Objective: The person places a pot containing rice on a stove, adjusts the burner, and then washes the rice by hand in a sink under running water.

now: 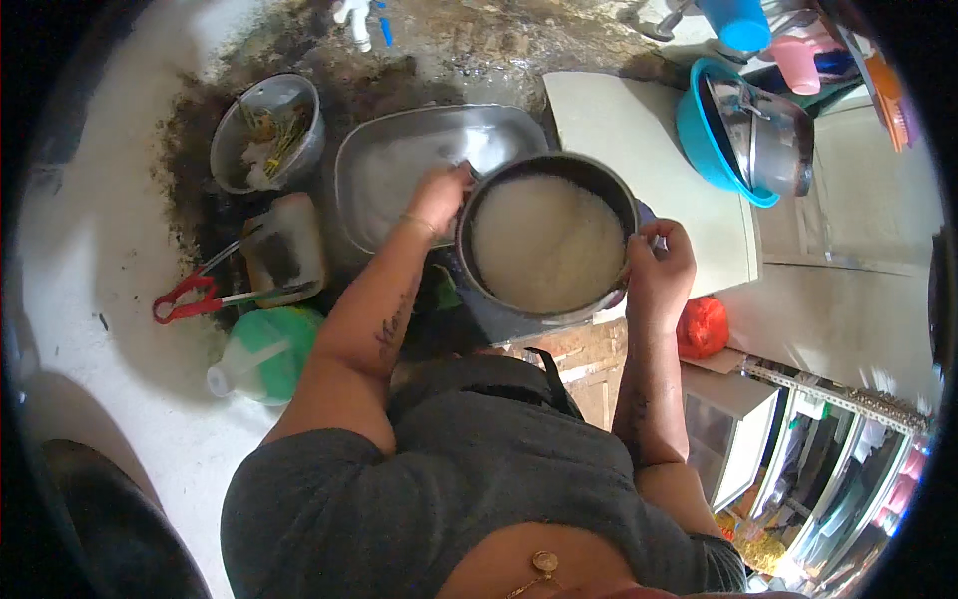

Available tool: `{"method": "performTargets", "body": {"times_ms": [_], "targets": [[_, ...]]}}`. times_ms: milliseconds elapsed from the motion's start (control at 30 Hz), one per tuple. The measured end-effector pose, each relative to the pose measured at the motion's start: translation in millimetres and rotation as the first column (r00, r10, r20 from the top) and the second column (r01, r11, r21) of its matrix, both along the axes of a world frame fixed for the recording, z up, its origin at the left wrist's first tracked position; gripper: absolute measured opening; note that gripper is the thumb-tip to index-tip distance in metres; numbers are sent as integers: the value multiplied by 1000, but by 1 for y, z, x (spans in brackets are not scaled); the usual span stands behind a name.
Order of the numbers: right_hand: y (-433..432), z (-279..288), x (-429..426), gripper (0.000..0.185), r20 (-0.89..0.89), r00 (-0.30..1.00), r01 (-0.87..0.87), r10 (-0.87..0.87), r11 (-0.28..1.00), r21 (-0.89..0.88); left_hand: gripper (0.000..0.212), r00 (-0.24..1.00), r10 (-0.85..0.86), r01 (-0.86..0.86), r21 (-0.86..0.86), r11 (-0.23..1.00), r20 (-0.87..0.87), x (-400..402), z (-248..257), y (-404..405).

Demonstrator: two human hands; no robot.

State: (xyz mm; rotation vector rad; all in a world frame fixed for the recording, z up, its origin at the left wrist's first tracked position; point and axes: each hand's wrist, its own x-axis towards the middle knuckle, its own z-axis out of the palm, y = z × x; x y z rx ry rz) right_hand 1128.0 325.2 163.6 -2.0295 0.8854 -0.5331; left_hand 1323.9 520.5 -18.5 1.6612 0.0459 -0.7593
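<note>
A dark-rimmed metal cooking pot [602, 183] is in front of me, held level at the right end of the steel sink basin [374, 187]. Pale cloudy water [550, 243] fills much of it; whether grains lie beneath, I cannot tell. My left hand [441, 196] grips the handle on the pot's left side, reaching over the basin. On the opposite side, the fingers of my right hand [662, 254] close around the other handle. The pot hides part of the basin's near right edge and the counter below it.
Left of the basin are a metal bowl [218, 161] of food scraps, red-handled tongs [198, 296], and a plastic jug [273, 356] with green liquid. A white board [636, 127] carries a blue basin [696, 135] holding metal cookware [771, 142]. A white faucet [358, 22] is at the back.
</note>
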Motion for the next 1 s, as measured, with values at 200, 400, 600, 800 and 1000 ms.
{"method": "performTargets", "body": {"times_ms": [200, 400, 600, 800, 1000], "targets": [[8, -29, 65, 9, 75, 976, -210, 202, 972, 110, 44, 945, 294, -296, -5, 955, 143, 61, 36, 61], [18, -163, 128, 15, 343, 909, -407, 236, 679, 611, 45, 882, 327, -408, 205, 890, 340, 101, -10, 126], [32, -233, 159, 42, 300, 763, -641, 572, 615, 458, 41, 794, 541, -580, 77, 811, 276, 112, -77, 157], [44, -218, 179, 44, 280, 871, -465, 404, 492, 736, 40, 597, 784, -777, -120, 618, 171, 98, -103, 139], [37, -219, 173, 43, -27, 681, -692, 732, 654, 307, 34, 863, 35, -405, 648, 645, 504, 107, -104, 152]]}}
